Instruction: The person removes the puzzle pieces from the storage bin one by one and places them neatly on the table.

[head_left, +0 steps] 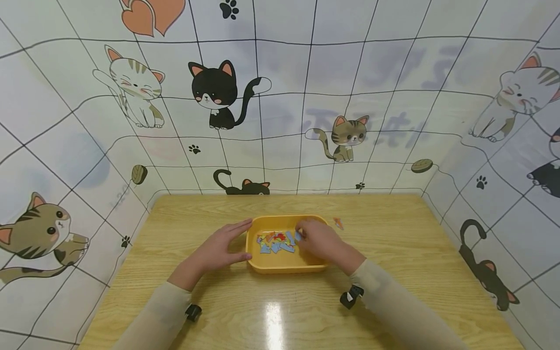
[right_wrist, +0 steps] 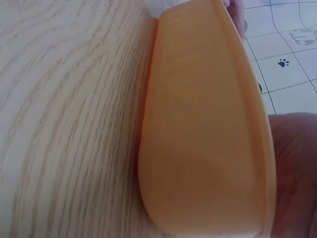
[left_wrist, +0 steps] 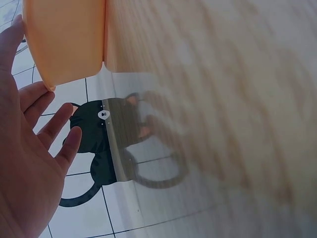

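Left hand (head_left: 218, 248), thumb and fingers apart, braces the yellow plastic tray (head_left: 284, 269); right hand (head_left: 323, 239) pinches a light-blue piece (head_left: 298, 236) inside it; best kept to its edge (the flat cutouts (head_left: 275, 247) alongside could snag).
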`<state>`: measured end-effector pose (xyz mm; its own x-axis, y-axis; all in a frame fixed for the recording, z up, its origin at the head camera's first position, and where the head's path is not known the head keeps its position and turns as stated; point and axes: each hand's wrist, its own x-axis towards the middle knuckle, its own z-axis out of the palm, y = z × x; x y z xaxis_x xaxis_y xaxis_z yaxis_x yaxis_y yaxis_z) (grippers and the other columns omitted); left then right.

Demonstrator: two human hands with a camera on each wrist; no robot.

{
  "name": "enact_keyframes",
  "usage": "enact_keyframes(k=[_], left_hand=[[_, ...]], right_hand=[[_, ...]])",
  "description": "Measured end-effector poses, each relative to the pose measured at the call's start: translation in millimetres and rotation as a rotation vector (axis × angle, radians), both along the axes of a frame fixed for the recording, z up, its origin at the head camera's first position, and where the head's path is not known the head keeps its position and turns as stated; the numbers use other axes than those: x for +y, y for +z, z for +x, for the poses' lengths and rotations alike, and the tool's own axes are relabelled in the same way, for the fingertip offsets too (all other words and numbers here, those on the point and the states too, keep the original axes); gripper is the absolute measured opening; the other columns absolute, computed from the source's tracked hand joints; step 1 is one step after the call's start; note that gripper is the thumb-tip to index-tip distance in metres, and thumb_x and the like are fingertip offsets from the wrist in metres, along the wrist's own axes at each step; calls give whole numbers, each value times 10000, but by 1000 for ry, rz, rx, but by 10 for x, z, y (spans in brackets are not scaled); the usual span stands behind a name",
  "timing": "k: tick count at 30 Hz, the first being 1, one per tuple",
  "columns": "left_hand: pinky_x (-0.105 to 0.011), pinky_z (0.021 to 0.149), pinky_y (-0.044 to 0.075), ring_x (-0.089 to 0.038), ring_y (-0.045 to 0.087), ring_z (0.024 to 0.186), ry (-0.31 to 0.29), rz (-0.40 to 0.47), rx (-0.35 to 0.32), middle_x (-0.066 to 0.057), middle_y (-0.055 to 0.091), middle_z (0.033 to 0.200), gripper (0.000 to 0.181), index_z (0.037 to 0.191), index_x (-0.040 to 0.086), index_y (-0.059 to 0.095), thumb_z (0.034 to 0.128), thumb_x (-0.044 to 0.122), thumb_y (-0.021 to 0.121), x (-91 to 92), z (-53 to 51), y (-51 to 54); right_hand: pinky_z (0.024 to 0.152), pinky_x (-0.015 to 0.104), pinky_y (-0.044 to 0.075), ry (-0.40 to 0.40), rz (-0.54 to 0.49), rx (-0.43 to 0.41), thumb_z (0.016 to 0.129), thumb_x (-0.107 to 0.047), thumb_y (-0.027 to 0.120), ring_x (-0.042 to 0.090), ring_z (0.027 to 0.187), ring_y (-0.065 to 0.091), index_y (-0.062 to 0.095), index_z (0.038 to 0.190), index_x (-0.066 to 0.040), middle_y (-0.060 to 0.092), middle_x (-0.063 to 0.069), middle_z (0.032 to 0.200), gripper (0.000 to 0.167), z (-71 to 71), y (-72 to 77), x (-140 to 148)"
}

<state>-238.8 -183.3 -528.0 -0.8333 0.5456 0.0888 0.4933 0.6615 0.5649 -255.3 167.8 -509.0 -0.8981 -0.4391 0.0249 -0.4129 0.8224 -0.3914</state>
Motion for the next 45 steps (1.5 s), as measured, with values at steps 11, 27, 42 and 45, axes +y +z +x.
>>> enact_keyframes(k=[11, 27, 42, 45], left_hand=[[-650, 1294, 311, -353, 373, 1617, -6, 1, 7, 64, 355, 1787, 931, 1712, 156, 444, 949, 444, 892, -1, -4, 6], [-650, 1293, 313, -345, 361, 1624, -7, -7, -5, 92, 325, 1795, 938, 1724, 174, 423, 958, 462, 880, -10, 2, -9], [-653, 1292, 312, -348, 360, 1625, -5, -9, 0, 88, 325, 1795, 933, 1725, 194, 425, 960, 492, 869, -9, -18, 4], [-657, 1289, 315, -349, 364, 1623, -4, -9, 3, 87, 329, 1794, 927, 1723, 201, 430, 961, 504, 864, -7, -7, -5]], right_hand=[[800, 367, 567, 37, -181, 16, 970, -149, 806, 166, 953, 635, 735, 1268, -131, 662, -20, 1133, 306, 20, 70, 226], [763, 355, 555, 9, -366, 37, 979, -126, 822, 218, 914, 623, 709, 1318, -105, 664, -12, 1096, 357, 36, 131, 517], [703, 316, 548, -69, -386, 137, 971, -94, 842, 198, 845, 620, 707, 1278, -57, 670, 45, 1025, 337, 13, 117, 970], [685, 302, 542, -93, -378, 167, 968, -92, 848, 186, 822, 617, 704, 1264, -36, 675, 59, 1016, 333, 7, 72, 1101]])
